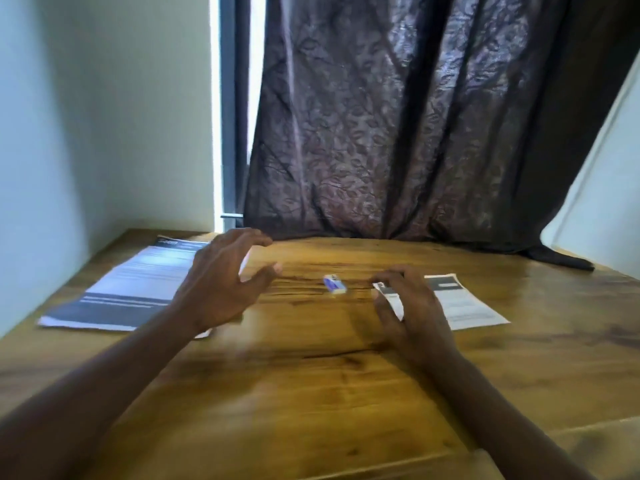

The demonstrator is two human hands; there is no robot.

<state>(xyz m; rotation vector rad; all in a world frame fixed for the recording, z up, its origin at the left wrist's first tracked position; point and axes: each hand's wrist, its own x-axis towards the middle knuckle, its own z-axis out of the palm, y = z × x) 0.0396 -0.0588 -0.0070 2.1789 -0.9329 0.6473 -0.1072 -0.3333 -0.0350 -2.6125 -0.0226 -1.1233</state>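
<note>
While the right hand (pixel 414 308) pinched a small black-and-white folded paper slip (pixel 389 296) between thumb and curled fingers, low over the table, the left hand (pixel 221 282) hovered with fingers spread and loosely curved, gripping nothing visible, though it was blurred. Between the 2 hands, nearer the right, a small blue-and-white rectangular block (pixel 335 284) lay on the brown wooden table (pixel 311 393). Just outside the right hand lay a white printed sheet with a black header (pixel 464 306). Beneath and outside the left hand spread a large grey-and-white printed sheet (pixel 128 289). Beyond both hung a dark patterned curtain (pixel 398 116).
</note>
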